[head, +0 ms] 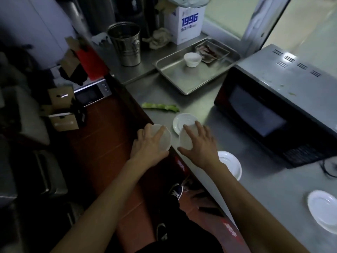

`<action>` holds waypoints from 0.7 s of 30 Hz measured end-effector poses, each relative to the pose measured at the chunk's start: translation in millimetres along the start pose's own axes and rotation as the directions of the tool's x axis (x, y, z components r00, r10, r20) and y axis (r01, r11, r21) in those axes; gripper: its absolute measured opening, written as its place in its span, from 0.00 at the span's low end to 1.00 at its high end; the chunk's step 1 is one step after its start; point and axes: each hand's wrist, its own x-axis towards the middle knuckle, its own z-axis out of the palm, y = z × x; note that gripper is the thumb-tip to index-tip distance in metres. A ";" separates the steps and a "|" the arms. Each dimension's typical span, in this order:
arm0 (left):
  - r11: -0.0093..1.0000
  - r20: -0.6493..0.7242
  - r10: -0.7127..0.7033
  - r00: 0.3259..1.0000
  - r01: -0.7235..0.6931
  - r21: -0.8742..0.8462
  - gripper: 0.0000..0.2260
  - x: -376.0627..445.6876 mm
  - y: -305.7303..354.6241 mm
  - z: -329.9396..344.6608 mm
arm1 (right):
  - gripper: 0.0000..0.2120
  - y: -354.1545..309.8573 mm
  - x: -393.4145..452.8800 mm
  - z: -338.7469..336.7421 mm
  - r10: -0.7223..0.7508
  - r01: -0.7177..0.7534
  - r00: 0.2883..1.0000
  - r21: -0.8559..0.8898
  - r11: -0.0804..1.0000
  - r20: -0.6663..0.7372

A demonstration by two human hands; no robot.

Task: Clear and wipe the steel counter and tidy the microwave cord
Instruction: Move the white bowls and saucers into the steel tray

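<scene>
Two translucent plastic bowls are being held at the near edge of the steel worktop (200, 99): the left hand (148, 145) is gripping one bowl (164, 137) with fingers curled over its rim, and the right hand (199, 143) is gripping the other bowl (185, 141), fingers spread around it. A white saucer (182, 121) is lying just beyond the right hand, with a green vegetable scrap (160, 106) farther out, while a second saucer (230, 165) is sitting just right of the wrist. The microwave (277, 105) is standing well right of the right hand, its cord (326, 168) trailing on the worktop.
</scene>
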 end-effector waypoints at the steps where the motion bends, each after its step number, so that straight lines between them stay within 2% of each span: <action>1: 1.000 -0.002 -0.008 1.000 0.008 0.004 0.40 8.1 -5.4 0.2 | 0.40 -1.6 11.0 3.3 -0.008 0.008 1.000 0.001 1.000 0.003; 9: 0.999 0.076 -0.032 0.997 0.029 0.039 0.40 101.5 -27.6 -10.3 | 0.40 11.7 105.8 16.2 0.025 -0.026 1.000 0.048 0.999 0.017; 16: 0.999 0.104 -0.040 0.994 0.037 0.036 0.42 177.6 -21.8 -23.8 | 0.41 32.7 166.4 2.3 0.049 -0.050 0.999 0.120 0.992 0.006; 21: 0.999 0.106 0.036 0.994 -0.040 0.030 0.43 220.9 2.5 -30.7 | 0.40 50.9 189.1 -10.7 0.078 -0.076 0.997 0.152 0.985 -0.012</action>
